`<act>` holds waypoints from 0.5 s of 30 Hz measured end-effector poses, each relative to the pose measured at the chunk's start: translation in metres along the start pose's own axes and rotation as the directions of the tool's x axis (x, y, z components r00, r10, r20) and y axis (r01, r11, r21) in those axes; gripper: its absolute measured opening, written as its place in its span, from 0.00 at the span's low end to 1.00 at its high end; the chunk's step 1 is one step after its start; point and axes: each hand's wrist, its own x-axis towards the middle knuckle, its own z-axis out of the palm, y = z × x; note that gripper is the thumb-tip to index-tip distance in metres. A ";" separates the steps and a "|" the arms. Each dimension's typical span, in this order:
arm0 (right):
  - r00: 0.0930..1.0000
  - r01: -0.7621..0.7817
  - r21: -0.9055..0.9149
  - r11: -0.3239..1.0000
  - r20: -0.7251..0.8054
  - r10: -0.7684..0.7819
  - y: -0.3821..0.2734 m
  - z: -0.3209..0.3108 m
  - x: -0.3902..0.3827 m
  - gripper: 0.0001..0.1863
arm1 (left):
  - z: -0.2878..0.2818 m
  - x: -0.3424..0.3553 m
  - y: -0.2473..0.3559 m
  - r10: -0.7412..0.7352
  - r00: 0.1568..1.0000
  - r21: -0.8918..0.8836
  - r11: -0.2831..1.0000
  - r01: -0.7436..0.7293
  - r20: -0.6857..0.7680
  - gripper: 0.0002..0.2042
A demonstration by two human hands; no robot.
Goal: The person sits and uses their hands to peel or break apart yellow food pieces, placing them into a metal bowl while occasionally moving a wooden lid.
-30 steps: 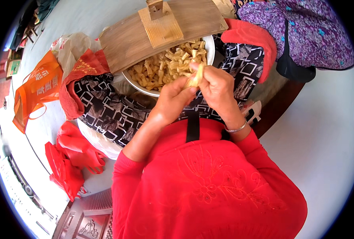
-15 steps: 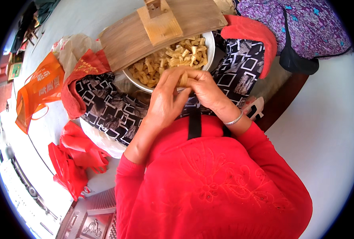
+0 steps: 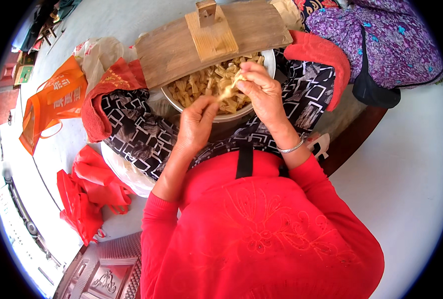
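Note:
A twisted yellow tofu-skin strip [image 3: 228, 91] stretches between my two hands, above the near part of a pale metal basin [image 3: 269, 62]. My left hand [image 3: 196, 122] pinches its lower left end with thumb and fingers. Its upper right end is in the closed fingers of my right hand [image 3: 265, 94], which wears a silver bangle. Many yellowish knotted tofu-skin pieces [image 3: 186, 87] fill the basin below. Across the far side of the basin lies a wooden board [image 3: 166, 52], with a lighter wooden block [image 3: 214, 40] on top of it.
Red cloths [image 3: 318, 47] lie over both my knees. At left are an orange bag [image 3: 57, 107], a clear plastic bag [image 3: 104, 55] and red bags [image 3: 89, 182]. Purple flowered fabric [image 3: 380, 50] is at far right, near a dark wooden beam [image 3: 356, 132]. Carved brown furniture [image 3: 107, 271] stands at lower left.
My hands were together over the basin's near rim. Now they are apart, the right one raised to the upper right, and the strip is drawn out between them.

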 end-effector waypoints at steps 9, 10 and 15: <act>0.869 -0.096 -0.243 0.965 0.453 0.200 -0.039 -0.010 0.047 0.18 | -0.014 0.032 0.035 0.221 0.972 0.432 0.870 -0.236 0.085 0.06; 0.817 -0.230 -0.220 0.948 0.486 0.310 -0.042 -0.013 0.054 0.15 | -0.013 0.038 0.036 0.188 0.977 0.360 0.909 -0.211 0.099 0.06; 0.725 -0.472 -0.130 0.872 0.505 0.468 -0.051 -0.026 0.077 0.07 | -0.026 0.065 0.040 -0.117 0.937 -0.035 0.990 0.136 0.330 0.09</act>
